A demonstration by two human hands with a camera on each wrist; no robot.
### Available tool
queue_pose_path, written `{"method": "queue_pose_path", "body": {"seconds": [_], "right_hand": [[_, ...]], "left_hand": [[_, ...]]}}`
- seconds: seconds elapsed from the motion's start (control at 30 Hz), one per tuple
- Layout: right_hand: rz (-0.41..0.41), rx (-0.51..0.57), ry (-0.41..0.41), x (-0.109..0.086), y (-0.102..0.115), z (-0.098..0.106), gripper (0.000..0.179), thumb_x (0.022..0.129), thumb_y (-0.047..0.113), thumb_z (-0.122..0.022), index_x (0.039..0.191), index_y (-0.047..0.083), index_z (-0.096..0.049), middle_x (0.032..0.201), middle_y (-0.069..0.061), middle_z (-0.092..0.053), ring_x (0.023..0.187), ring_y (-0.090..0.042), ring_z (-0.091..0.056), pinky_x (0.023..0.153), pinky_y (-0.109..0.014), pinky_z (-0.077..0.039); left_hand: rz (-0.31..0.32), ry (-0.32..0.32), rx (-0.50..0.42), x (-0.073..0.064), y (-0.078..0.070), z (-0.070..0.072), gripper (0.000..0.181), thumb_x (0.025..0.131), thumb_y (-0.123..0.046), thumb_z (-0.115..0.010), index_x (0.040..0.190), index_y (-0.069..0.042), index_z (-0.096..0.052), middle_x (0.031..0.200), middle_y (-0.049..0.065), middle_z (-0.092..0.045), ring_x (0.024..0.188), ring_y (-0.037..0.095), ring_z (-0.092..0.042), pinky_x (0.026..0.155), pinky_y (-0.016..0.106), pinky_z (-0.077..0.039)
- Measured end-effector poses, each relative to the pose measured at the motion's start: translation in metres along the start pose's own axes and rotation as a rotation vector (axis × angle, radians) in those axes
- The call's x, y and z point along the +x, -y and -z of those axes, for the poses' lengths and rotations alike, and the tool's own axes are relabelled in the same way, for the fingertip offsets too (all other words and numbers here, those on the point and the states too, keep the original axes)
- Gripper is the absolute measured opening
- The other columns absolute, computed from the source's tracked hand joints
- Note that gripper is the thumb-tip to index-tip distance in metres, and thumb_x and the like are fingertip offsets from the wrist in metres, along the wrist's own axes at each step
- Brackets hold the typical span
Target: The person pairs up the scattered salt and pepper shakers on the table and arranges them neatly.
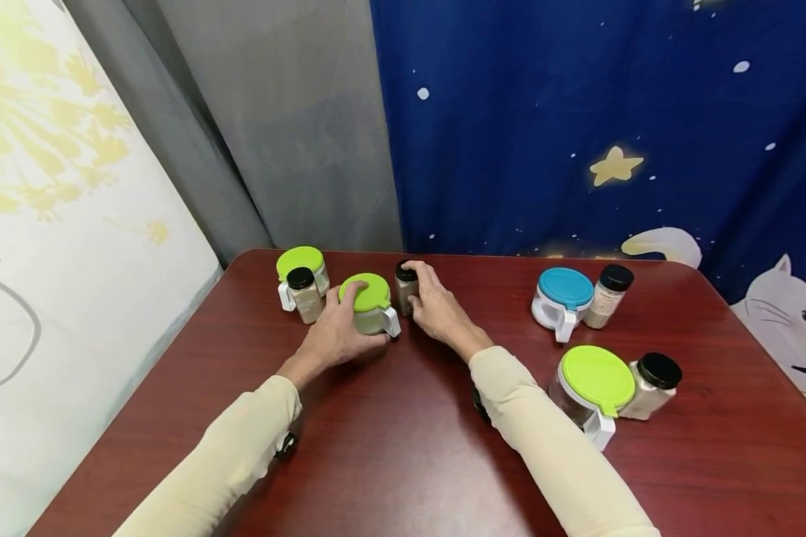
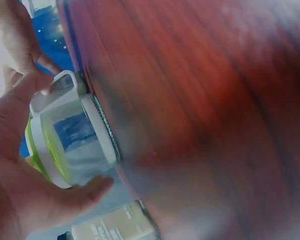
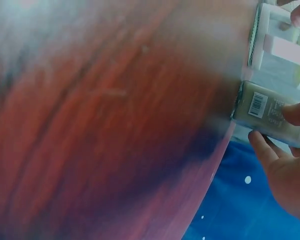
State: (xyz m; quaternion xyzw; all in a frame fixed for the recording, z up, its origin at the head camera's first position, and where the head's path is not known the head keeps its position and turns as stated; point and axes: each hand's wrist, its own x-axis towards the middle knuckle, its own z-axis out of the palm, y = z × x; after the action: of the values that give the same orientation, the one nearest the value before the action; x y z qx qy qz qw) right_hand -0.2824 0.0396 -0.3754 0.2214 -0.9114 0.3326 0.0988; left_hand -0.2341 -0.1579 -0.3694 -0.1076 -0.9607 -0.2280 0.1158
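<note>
Toward the back left of the table, my left hand [image 1: 339, 328] spans a clear jar with a lime-green lid [image 1: 369, 292] and a white handle. In the left wrist view one digit lies at the handle [image 2: 65, 92] and another reaches along the opposite side of the jar. Just right of it stands a spice bottle with a black cap [image 1: 405, 287]. My right hand [image 1: 439, 309] holds this bottle between thumb and fingers. A barcode label [image 3: 258, 105] shows on its side in the right wrist view. Both containers stand upright on the table.
Left of my left hand stand another green-lidded jar [image 1: 300, 261] and a black-capped bottle [image 1: 307, 298]. On the right are a blue-lidded jar [image 1: 566, 291] with a bottle [image 1: 606, 298], and nearer, a green-lidded jar [image 1: 596, 377] beside a bottle [image 1: 648, 391]. Curtains [image 1: 510, 149] hang behind the table [image 1: 403, 462].
</note>
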Motion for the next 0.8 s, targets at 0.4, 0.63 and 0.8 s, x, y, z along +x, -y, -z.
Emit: {"method": "queue_pose_path", "body": {"seconds": [0.4,0.63,0.8], "right_hand": [[0.057,0.071,-0.067,-0.004,0.003,-0.007,0.061,0.085,0.005,-0.06,0.134,0.03,-0.032,0.123,-0.003,-0.044,0.099,-0.016,-0.048,0.083,-0.035,-0.042],[-0.004,0.092,-0.098,-0.013,0.005,0.0,0.06,0.084,0.007,-0.062,0.131,0.034,-0.036,0.119,0.0,-0.045,0.088,-0.018,-0.047,0.074,-0.035,-0.042],[0.035,0.068,-0.137,-0.015,0.01,0.004,0.059,0.084,0.006,-0.063,0.131,0.032,-0.037,0.118,-0.001,-0.046,0.09,-0.018,-0.049,0.075,-0.037,-0.043]], "left_hand": [[0.124,-0.012,-0.167,0.011,-0.005,-0.007,0.085,0.055,-0.045,-0.082,0.122,-0.023,-0.035,0.119,0.012,-0.036,0.095,0.027,-0.048,0.079,0.043,-0.044],[0.072,-0.003,-0.184,0.015,-0.005,-0.009,0.083,0.053,-0.044,-0.082,0.12,-0.021,-0.038,0.118,0.011,-0.038,0.099,0.023,-0.044,0.081,0.04,-0.042],[0.027,-0.025,-0.207,0.016,-0.005,-0.003,0.084,0.051,-0.04,-0.085,0.118,-0.02,-0.039,0.119,0.01,-0.037,0.099,0.022,-0.044,0.082,0.039,-0.042]]}}
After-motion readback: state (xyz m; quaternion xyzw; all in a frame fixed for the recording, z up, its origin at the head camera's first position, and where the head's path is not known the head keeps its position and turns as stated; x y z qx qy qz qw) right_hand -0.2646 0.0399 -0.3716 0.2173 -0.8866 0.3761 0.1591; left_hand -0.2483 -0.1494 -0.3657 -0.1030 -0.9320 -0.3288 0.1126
